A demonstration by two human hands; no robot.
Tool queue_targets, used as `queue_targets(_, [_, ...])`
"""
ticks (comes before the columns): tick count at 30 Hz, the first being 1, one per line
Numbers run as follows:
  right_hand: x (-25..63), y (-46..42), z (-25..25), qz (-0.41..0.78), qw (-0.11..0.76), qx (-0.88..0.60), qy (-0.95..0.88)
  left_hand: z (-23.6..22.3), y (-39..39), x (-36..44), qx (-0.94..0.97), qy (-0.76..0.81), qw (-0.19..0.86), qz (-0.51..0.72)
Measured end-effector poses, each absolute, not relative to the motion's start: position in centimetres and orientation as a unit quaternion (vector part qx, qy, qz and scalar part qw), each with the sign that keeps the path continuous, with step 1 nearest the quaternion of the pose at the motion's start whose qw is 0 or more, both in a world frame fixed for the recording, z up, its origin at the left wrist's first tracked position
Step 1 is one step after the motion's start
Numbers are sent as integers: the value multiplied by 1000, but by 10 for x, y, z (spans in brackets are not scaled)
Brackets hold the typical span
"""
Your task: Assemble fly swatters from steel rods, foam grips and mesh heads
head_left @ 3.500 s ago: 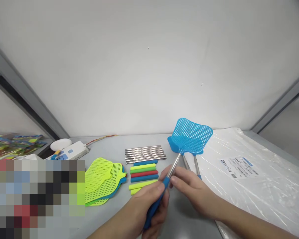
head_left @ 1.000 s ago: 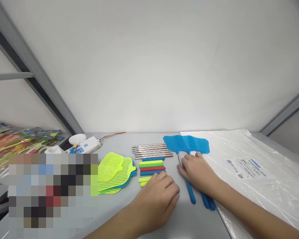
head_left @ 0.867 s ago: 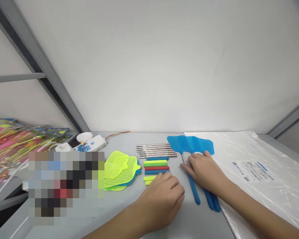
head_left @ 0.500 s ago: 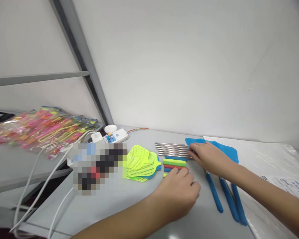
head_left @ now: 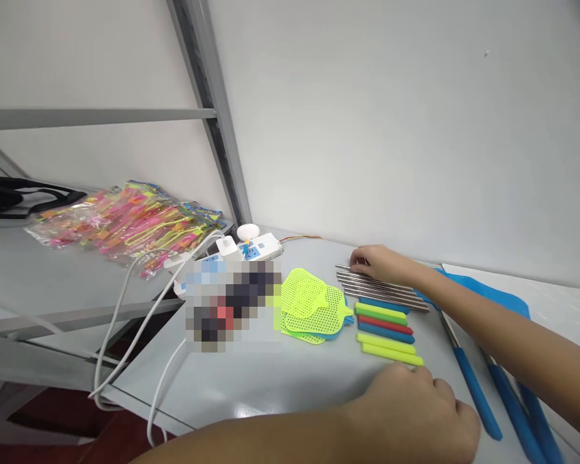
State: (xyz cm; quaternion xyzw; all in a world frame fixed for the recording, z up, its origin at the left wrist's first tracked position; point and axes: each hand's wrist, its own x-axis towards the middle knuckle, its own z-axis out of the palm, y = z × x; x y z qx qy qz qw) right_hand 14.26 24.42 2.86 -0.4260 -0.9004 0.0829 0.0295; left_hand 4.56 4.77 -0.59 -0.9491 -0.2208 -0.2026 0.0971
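Observation:
My right hand [head_left: 374,263] reaches left across the grey table, its fingers curled on the left end of the far rod in a row of several metal rods [head_left: 391,293]. My left hand [head_left: 418,415] rests low on the table with fingers curled under and nothing visible in them, just in front of several coloured foam handle sleeves [head_left: 384,325]. Yellow-green swatter heads [head_left: 312,306] lie stacked left of the sleeves. Finished blue fly swatters lie under my right forearm, with handles [head_left: 478,393] toward me and heads [head_left: 495,295] toward the wall.
A white power strip [head_left: 254,248] with plugs sits at the back left, and its white cables [head_left: 140,309] hang over the table's left edge [head_left: 125,386]. A bag of bright pink and yellow items [head_left: 125,219] lies on the neighbouring shelf. Clear plastic bags [head_left: 560,309] lie at right.
The blue swatter was laid down beside the others. My view swung left. My right hand moved from the swatter to the left end of the rods; my left hand drew back toward me.

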Motion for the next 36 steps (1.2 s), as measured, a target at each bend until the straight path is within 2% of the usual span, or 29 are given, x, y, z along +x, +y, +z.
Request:
queue_targets(5, [142,248,26,76,39,-442,-893,5,52,36,-951,-232,87,-184])
queue_targets(9, [145,241,36,64,82,-483,-869,11,56,31,-944,-267,89,-170])
queue_targets(16, [151,200,80,36,269,-488,-830,4,69,31,-935,-327,64,-125])
queue_targets(22, [168,150,79,56,230,-506,-829,5,71,33,-928,-371,1,-18])
queue_targets(25, [189,128,69,80,255,-518,-813,2,62,36,-940,-332,30,-76])
queue_targets(28, [210,107,65,131,373,-529,-751,4,53,40,-930,-326,48,-163])
queue_targets(30, [219,96,68,206,498,-507,-673,10,50,41,-922,-336,4,-193])
queue_targets(32, [223,88,75,306,601,-449,-586,18,48,42,-913,-341,-91,-203])
queue_targets(34, [224,84,82,391,654,-387,-519,24,48,43,-890,-343,-214,-211])
queue_targets(36, [225,82,88,443,669,-347,-486,27,50,43,-832,-353,-373,-210])
